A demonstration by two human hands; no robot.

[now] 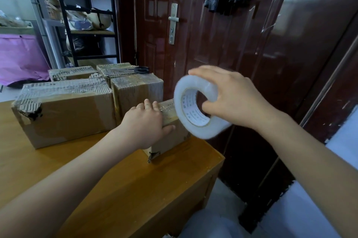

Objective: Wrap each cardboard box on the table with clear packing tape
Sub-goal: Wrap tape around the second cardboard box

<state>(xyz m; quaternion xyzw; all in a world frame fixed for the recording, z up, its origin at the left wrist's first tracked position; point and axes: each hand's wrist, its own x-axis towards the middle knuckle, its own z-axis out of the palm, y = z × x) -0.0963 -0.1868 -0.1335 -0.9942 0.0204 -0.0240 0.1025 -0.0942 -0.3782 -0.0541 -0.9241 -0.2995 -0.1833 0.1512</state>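
A small cardboard box (170, 139) stands near the right edge of the wooden table (116, 189). My left hand (145, 123) grips its top, fingers over the far side and thumb on the near face. My right hand (230, 96) holds a big roll of clear packing tape (197, 108) just to the right of the box, thumb through the core and fingers over the rim. A strip of clear tape (166, 108) lies across the box's top by my left fingers. The roll looks blurred.
A large taped box (65, 113) lies to the left, with a taller box (135, 94) behind the small one and two more boxes (71, 73) farther back. Black scissors (139, 69) rest on a back box. A dark red door (213, 34) stands close behind the table.
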